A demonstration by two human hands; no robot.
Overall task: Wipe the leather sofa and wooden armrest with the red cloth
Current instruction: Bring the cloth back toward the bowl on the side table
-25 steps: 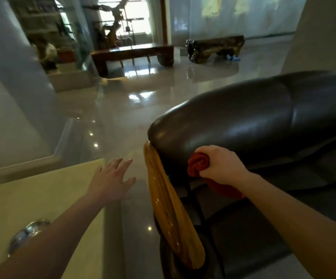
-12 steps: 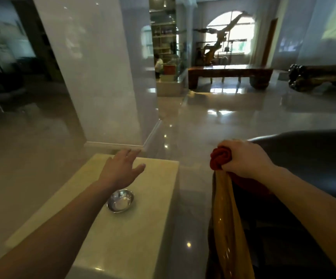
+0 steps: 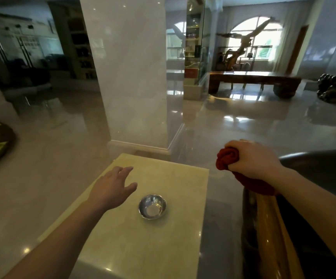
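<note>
The red cloth (image 3: 226, 159) is bunched in the closed grip of the right hand (image 3: 251, 158), with its tail draped onto the top end of the wooden armrest (image 3: 273, 228) — the dark leather sofa (image 3: 324, 170) is seen just behind. The left hand (image 3: 110, 190) is held flat and spread above the pale stone surface (image 3: 163, 248), on which a small metal bowl (image 3: 152, 206) is set just beside the fingers.

Two hands (image 3: 110, 188) (image 3: 252, 159), one red cloth (image 3: 226, 159), one metal bowl (image 3: 152, 206), one sofa (image 3: 324, 174)
</note>
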